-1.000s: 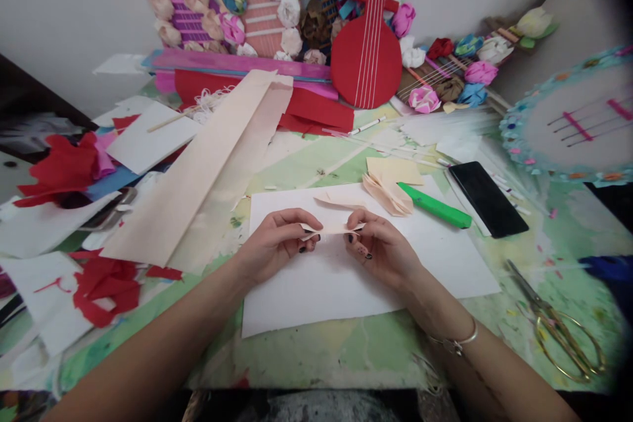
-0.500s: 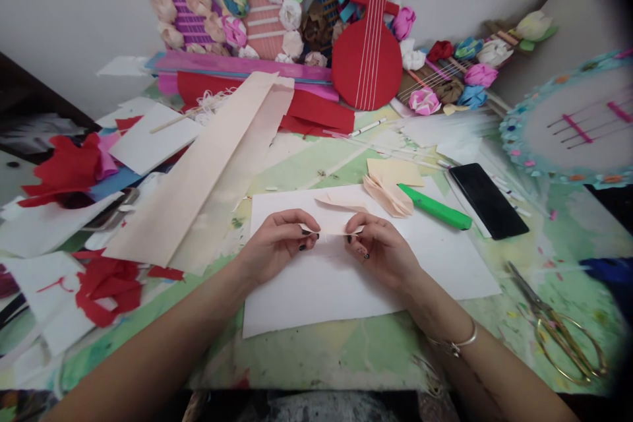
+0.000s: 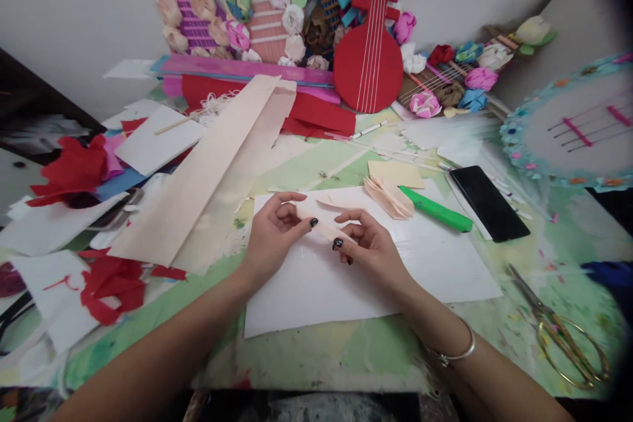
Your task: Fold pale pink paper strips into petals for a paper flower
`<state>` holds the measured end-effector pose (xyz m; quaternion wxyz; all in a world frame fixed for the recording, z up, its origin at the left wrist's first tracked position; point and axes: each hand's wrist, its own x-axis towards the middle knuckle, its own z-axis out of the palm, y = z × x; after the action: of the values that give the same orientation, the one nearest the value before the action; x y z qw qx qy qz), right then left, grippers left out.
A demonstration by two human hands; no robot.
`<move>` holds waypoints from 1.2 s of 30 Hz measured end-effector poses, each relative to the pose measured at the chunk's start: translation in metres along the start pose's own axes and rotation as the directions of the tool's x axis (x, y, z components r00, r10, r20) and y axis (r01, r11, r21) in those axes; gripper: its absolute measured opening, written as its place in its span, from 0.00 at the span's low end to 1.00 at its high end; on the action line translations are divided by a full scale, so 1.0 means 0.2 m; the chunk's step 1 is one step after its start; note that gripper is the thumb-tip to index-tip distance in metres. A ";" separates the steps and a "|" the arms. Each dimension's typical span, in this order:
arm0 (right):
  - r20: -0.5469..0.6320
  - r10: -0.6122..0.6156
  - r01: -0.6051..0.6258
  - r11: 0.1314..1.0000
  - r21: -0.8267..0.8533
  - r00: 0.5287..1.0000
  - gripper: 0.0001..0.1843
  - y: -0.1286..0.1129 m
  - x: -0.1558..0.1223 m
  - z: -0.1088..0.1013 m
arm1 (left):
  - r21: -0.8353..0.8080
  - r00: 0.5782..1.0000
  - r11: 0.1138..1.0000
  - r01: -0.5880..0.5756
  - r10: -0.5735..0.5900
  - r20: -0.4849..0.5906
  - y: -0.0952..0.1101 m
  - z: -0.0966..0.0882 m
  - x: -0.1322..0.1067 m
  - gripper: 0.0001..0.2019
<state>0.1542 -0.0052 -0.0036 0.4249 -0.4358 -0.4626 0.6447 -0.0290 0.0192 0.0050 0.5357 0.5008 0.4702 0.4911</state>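
Note:
Between my hands, above a white sheet, is a small piece of pale peach crepe paper. My left hand pinches its left end, thumb on the near side. At its right end my right hand grips it between thumb and curled fingers. Just beyond my fingers a thin peach strip lies on the sheet. Farther right rests a bunch of folded peach petals, touching a green craft knife or cutter. A cream paper square lies behind them.
Gold-handled scissors lie at the right, and a black phone lies behind them. A long peach crepe strip crosses the left side. Red scraps are heaped at far left. Decorated paper instruments, including a red one, lean along the wall.
The peach piece has turned from nearly level and edge-on to tilted, its right end lower. Both thumbs have shifted onto its near face. The view has shifted slightly.

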 end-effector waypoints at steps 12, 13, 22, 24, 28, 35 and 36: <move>0.044 -0.288 0.289 0.918 -0.272 0.957 0.11 -0.04 -0.05 0.03 | 0.074 0.972 0.986 -0.150 0.133 0.192 0.11 0.03 -0.09 0.20; 0.032 -0.313 0.311 0.918 -0.246 0.949 0.10 -0.05 -0.05 0.03 | 0.100 0.964 0.982 -0.163 0.137 0.229 0.12 0.04 -0.10 0.19; 0.065 -0.280 0.283 0.958 -0.044 0.958 0.03 -0.08 -0.06 0.04 | 0.261 0.919 0.916 -0.303 0.208 0.335 0.11 0.06 -0.13 0.17; 0.059 -0.276 0.277 0.961 -0.008 0.959 0.03 -0.07 -0.06 0.03 | 0.277 0.912 0.904 -0.325 0.222 0.345 0.10 0.06 -0.13 0.15; 0.017 -0.254 0.253 0.965 0.068 0.967 0.03 -0.05 -0.05 0.01 | 0.317 0.906 0.882 -0.350 0.233 0.353 0.10 0.07 -0.13 0.06; 0.004 -0.247 0.246 0.967 0.057 0.969 0.06 -0.04 -0.04 0.00 | 0.434 0.909 0.813 -0.388 0.262 0.323 0.08 0.06 -0.13 0.01; -0.001 -0.244 0.244 0.969 0.037 0.970 0.08 -0.04 -0.04 0.00 | 0.441 0.910 0.809 -0.389 0.263 0.322 0.08 0.06 -0.13 0.01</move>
<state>0.1577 -0.0120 0.0058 0.5081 -0.3665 -0.5016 0.5966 -0.0208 -0.0067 0.0221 0.3498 0.7516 0.4165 0.3731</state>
